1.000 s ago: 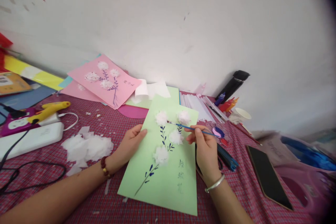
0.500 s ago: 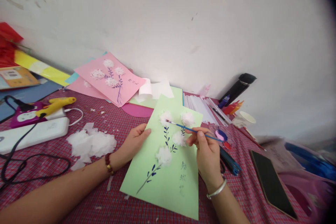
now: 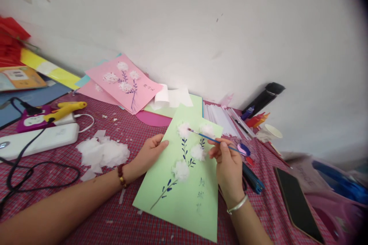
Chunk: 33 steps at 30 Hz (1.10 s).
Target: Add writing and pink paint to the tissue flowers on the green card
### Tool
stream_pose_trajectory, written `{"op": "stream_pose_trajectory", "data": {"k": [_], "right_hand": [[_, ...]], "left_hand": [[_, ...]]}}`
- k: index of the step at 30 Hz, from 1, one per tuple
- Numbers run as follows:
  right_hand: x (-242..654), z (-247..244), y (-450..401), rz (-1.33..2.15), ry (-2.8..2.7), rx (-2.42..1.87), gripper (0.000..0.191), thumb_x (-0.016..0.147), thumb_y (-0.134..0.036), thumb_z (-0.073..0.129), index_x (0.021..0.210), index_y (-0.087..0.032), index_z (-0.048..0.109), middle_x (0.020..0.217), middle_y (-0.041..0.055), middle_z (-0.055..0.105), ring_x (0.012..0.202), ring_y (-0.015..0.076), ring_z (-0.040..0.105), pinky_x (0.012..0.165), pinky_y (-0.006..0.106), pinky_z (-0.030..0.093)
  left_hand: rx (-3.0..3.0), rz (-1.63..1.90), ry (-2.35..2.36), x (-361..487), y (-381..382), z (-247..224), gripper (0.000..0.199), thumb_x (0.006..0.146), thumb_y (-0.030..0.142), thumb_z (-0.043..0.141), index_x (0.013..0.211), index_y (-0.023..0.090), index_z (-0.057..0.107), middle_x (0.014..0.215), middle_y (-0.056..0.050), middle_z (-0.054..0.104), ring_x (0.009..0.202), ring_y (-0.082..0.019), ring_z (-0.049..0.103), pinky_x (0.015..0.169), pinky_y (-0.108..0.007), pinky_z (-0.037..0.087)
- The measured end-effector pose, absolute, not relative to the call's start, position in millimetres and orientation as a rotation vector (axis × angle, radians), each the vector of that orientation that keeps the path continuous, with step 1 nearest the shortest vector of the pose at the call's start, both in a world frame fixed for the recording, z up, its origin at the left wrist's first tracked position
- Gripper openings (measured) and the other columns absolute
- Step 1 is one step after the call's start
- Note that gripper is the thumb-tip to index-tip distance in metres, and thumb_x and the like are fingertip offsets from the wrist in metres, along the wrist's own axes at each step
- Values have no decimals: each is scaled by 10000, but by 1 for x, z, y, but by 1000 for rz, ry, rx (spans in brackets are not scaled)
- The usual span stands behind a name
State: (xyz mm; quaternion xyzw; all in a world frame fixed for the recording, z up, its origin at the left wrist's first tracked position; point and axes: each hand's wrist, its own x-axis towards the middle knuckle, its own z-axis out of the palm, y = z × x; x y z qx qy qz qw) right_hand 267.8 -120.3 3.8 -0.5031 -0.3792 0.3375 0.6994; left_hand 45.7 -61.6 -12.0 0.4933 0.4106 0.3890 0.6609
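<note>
My left hand (image 3: 153, 152) grips the left edge of a light green sheet of paper (image 3: 178, 208), thumb on top. White tissue flowers stand on the sheet, with dark painted stems, leaves and written characters. Between the thumb and fingers of my right hand (image 3: 228, 164) is a thin blue paintbrush (image 3: 207, 137). Its tip is at the upper left tissue flower (image 3: 183, 130); whether it touches, I cannot tell. A pile of white tissue pieces (image 3: 105, 151) lies left of my left hand. Right of the sheet is a small palette with purple and pink paint (image 3: 243, 149).
A pink sheet with similar flowers (image 3: 136, 97) lies at the back. To the left are a yellow glue gun (image 3: 67, 110), a white power strip (image 3: 40, 141) and a black cable (image 3: 40, 190). A phone (image 3: 297, 203), paint tubes (image 3: 255, 120) and a paper cup (image 3: 270, 132) are on the right.
The brush tip has moved slightly right and up on the upper left flower. The whole view has shifted a little; both hands keep their holds.
</note>
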Motion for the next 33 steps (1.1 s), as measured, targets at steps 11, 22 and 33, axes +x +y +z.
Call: {"op": "stream_pose_trajectory", "data": {"k": [11, 22, 33], "right_hand": [[272, 2, -127, 650, -991, -1145, 188, 933, -372, 565, 942, -198, 636, 863, 45, 705, 615, 135, 581, 593, 272, 468], [269, 9, -138, 389, -1315, -1299, 162, 947, -284, 520, 938, -221, 669, 829, 21, 670, 694, 156, 600, 662, 300, 476], [257, 11, -138, 409, -1393, -1280, 149, 938, -277, 538, 982, -230, 673, 875, 30, 688, 695, 159, 627, 667, 310, 501]], "left_hand": [[1130, 876, 952, 45, -62, -12, 329, 779, 449, 661, 923, 154, 634, 773, -44, 683, 564, -143, 578, 495, -239, 442], [1089, 862, 922, 45, -62, -11, 327, 765, 424, 684, 940, 151, 641, 822, -61, 707, 589, -154, 613, 513, -244, 460], [1108, 862, 915, 45, -61, -12, 303, 764, 415, 680, 912, 152, 647, 783, -51, 692, 562, -136, 584, 486, -228, 447]]}}
